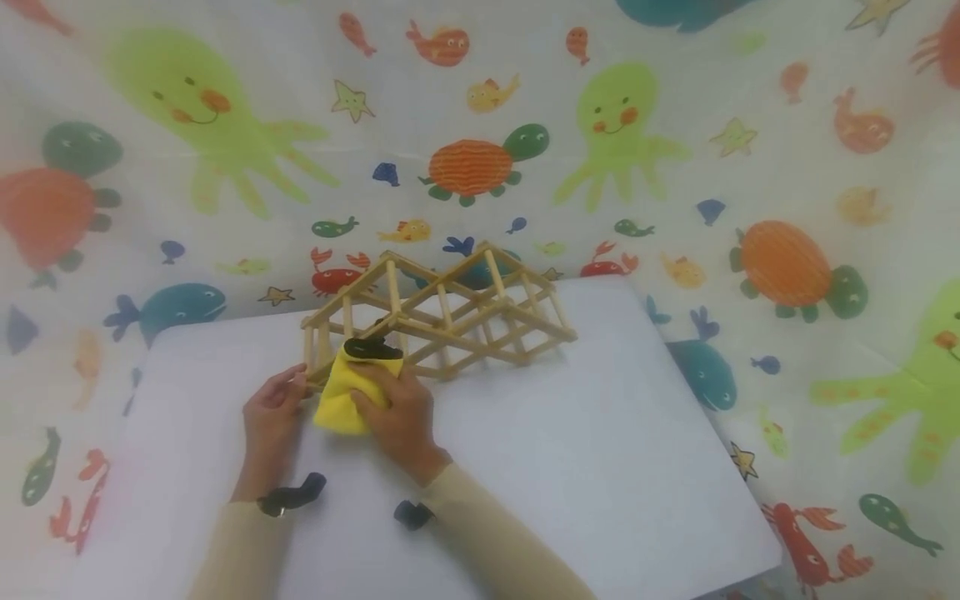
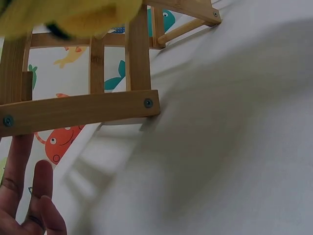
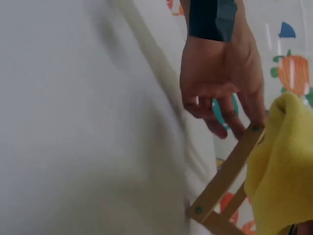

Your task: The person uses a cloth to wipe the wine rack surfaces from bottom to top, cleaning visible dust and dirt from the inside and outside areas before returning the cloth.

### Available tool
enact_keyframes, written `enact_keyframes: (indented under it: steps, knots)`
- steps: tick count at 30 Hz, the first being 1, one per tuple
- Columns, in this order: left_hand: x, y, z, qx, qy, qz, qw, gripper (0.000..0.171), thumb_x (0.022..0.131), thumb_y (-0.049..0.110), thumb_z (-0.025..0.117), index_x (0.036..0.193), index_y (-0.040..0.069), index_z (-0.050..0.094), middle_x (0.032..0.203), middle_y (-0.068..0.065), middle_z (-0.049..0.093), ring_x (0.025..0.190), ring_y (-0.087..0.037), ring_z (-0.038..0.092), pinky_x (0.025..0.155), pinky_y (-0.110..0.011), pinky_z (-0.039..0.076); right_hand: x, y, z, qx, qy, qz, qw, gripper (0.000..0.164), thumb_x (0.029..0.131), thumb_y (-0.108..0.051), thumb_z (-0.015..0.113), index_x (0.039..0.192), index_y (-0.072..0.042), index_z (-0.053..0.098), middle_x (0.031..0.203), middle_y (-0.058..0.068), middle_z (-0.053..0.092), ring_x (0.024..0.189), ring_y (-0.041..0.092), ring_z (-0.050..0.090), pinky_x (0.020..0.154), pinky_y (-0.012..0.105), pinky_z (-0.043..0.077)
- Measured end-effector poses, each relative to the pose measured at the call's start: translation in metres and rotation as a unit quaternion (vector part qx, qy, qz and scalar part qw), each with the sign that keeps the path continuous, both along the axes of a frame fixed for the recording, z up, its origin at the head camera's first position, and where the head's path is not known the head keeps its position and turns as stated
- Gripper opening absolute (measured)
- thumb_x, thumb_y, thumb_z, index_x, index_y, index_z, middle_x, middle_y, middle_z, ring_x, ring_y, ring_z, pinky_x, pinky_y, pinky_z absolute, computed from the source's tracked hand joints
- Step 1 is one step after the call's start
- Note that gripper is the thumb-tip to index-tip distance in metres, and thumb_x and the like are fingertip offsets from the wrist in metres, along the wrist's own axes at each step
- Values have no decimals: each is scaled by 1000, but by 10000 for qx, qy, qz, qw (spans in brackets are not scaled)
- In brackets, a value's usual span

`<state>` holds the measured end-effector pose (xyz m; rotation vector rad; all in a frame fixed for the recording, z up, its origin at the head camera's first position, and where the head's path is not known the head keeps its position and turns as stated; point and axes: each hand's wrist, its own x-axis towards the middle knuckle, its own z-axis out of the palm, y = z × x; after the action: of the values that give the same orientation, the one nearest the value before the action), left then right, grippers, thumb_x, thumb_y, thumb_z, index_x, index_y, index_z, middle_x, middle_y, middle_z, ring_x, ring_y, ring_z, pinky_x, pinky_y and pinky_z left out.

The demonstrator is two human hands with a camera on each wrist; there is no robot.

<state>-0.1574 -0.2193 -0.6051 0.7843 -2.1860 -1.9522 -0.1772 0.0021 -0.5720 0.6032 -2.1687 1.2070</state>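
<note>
Plainly, wooden rack (image 1: 446, 307) held at its left end.
Left hand (image 1: 273, 417) pinches the rack's left corner; yellow cloth (image 1: 339, 402) at the rack's near side, clamped in right hand (image 1: 402, 414); rack's long axis runs rightward from both grips.

Head view: from above, forward-down over table (image 1: 585, 467); wrist views: close, tilted, both catching wooden rack (image 2: 78, 110).
</note>
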Motion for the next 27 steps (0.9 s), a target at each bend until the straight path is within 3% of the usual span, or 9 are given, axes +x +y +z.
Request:
enact_keyframes:
  steps: [2,9,15,17,23,25,27]
  knots:
    - [-1,2,0,155,11,-25,9999,54,100,50,71,148,25,63,116,20,73,109,-3,64,82,-14,51,0,0,-4,127,-236,-116,9996,33,87,-27,86,119,-28,79,100,1,75,84,10,66,71,14,48]
    - [3,3,8,-316,101,-57,9994,51,101,51,68,146,27,65,115,21,73,106,-1,66,82,-12,51,2,24,-32,-231,-1542,-515,9864,35,84,-26,84,118,-33,78,103,-3,76,89,12,67,74,24,51]
    - [3,-1,8,204,304,70,9993,49,101,41,72,144,20,67,109,21,75,102,-2,66,80,-15,50,4,54,-50,-374,-2393,-811,9668,34,85,-22,84,116,-33,77,109,-5,77,96,13,69,80,28,51]
    - [3,-1,8,299,322,87,9990,49,101,41,73,144,20,67,108,20,76,102,-3,66,80,-16,51,4,61,-52,-554,-2407,-833,9654,35,84,-19,84,116,-30,78,111,-5,78,96,13,69,80,27,51]
    - [3,2,8,276,183,189,9993,49,101,45,72,144,23,67,111,19,74,105,-3,65,81,-15,49,2,64,-51,-788,-1764,-267,9808,37,85,-14,84,121,-18,78,121,3,79,102,23,73,84,32,58]
    - [2,4,8,373,219,200,9989,50,100,44,73,144,22,67,113,18,74,105,-4,65,81,-16,49,1,65,-51,-778,-1868,-320,9788,35,86,-14,84,120,-18,78,120,3,79,103,24,74,85,33,58]
    - [2,6,7,425,248,175,9986,50,99,44,74,143,22,68,115,17,74,105,-4,65,81,-17,49,1,68,-51,-698,-2169,-644,9716,34,86,-15,84,119,-21,78,118,0,79,102,22,73,85,33,57]
